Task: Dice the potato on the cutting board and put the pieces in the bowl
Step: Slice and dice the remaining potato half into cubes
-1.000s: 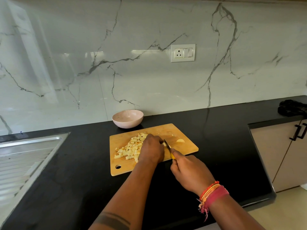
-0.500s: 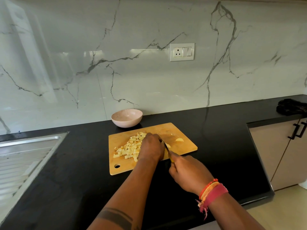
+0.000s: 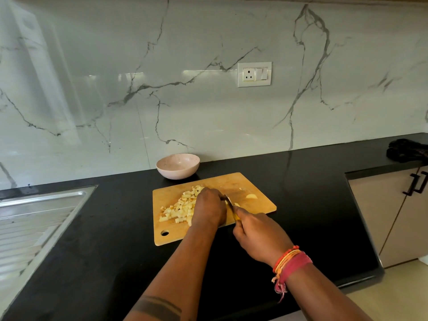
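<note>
Potato (image 3: 179, 208) dice, light and slippery, are heaped left of the knife (image 3: 229, 202), gripped by the right hand (image 3: 259, 237); the left hand (image 3: 208, 208) is curled over an unseen piece.

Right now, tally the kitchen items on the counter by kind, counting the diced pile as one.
Bowl: 1
Cutting board: 1
Knife: 1
Diced potato pile: 1
Loose potato piece: 1
Dark cloth: 1
Total: 6

wall: glossy white marble backsplash (image 3: 208, 107) with grey veins, light glare | fitting: white socket plate (image 3: 254, 74) | surface: black countertop (image 3: 312, 193) | left: steel sink drainboard (image 3: 34, 218) | right: beige cabinet (image 3: 393, 216), black handles | floor: pale tile (image 3: 393, 290)
</note>
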Tool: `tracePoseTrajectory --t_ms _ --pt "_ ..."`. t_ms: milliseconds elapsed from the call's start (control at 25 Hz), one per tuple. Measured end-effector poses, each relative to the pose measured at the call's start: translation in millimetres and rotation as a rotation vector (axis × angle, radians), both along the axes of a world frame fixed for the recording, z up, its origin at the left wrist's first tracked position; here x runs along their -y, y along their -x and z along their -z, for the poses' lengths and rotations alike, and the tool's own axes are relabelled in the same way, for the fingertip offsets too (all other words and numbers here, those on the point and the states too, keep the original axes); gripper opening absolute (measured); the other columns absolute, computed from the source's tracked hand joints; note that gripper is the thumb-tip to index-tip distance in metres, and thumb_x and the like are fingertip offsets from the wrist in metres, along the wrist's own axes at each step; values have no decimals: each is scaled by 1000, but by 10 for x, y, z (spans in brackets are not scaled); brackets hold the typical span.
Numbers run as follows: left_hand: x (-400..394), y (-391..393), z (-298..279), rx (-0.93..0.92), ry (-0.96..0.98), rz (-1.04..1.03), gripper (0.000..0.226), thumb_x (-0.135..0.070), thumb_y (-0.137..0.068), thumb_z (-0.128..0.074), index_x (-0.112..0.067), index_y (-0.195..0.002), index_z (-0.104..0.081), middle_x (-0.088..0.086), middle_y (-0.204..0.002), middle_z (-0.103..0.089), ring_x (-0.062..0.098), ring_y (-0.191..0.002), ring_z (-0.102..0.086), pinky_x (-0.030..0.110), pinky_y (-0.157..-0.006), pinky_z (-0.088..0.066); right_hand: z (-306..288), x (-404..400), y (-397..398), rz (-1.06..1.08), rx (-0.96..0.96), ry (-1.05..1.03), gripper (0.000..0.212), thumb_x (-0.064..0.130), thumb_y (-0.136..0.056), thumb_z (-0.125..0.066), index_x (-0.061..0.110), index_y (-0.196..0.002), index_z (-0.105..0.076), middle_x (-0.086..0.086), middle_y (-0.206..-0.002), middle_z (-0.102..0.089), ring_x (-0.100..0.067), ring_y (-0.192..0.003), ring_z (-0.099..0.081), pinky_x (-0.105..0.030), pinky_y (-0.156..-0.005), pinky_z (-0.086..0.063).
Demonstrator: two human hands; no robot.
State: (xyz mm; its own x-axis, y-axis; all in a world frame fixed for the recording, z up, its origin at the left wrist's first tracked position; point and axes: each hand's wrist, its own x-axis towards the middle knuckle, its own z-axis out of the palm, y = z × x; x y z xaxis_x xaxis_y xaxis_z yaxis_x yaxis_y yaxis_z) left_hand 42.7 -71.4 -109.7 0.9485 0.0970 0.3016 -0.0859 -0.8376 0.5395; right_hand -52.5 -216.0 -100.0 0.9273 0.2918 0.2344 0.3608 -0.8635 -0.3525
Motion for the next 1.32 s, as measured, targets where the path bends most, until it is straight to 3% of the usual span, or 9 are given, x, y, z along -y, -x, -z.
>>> tracePoseTrajectory --t_ms 360,440,560,800,1040,1160,1320 --pt "43 52 -11 31 -42 6 24 -15 -99 -55 -8 -112 -73 8 -118 -68 21 -106 -62 26 -89 -50 41 44 -23 -40 -46 32 38 32 -105 -46 28 -142 -49 7 -76 -60 -9 -63 -59 -22 -51 -36" --pt "45 56 1 42 -32 -5 21 -13 -98 -56 -7 -110 -72 12 -117 -65 26 -106 -62 23 -80 -44 53 91 84 -37 -43 19 43 32 -105 -45 30 -148 -46 7 -74 -61 -10 -60 -57 -21 -49 -35" --pt "51 70 -19 52 -36 -15 23 -16 -100 -55 -10 -117 -69 8 -122 -59 18 -104 -60 21 -81 -43 70 162 187 -14 -31 -16 50 34 -107 -42 31 -157 -39 5 -73 -63 -13 -59 -59 -25 -48 -40" --pt "-8 180 -96 133 125 -4 20 -14 -99 -59 -18 -114 -72 0 -118 -63 9 -97 -57 18 -81 -41 94 181 190 51 18 -161 50 34 -108 -43 32 -158 -38 3 -70 -64 -16 -59 -61 -28 -47 -42" --pt "-70 208 -134 133 298 -4 20 -15 -100 -60 -19 -112 -75 -6 -112 -72 2 -93 -59 2 -70 -35 117 104 127 177 21 -26 51 34 -108 -40 26 -157 -36 6 -72 -61 -10 -59 -57 -24 -48 -37" --pt "-68 225 -153 165 346 -14 21 -14 -100 -58 -19 -111 -75 -7 -112 -71 2 -92 -58 1 -65 -34 85 -147 71 107 3 21 41 32 -105 -43 22 -145 -45 3 -76 -60 -18 -66 -59 -35 -57 -45" --pt "-115 250 -168 194 397 -28 25 -9 -99 -56 -18 -111 -76 -6 -113 -71 2 -93 -58 2 -67 -35 3 -430 -149 10 -67 -62 26 26 -106 -45 17 -128 -54 -3 -87 -66 -23 -74 -65 -36 -63 -51"
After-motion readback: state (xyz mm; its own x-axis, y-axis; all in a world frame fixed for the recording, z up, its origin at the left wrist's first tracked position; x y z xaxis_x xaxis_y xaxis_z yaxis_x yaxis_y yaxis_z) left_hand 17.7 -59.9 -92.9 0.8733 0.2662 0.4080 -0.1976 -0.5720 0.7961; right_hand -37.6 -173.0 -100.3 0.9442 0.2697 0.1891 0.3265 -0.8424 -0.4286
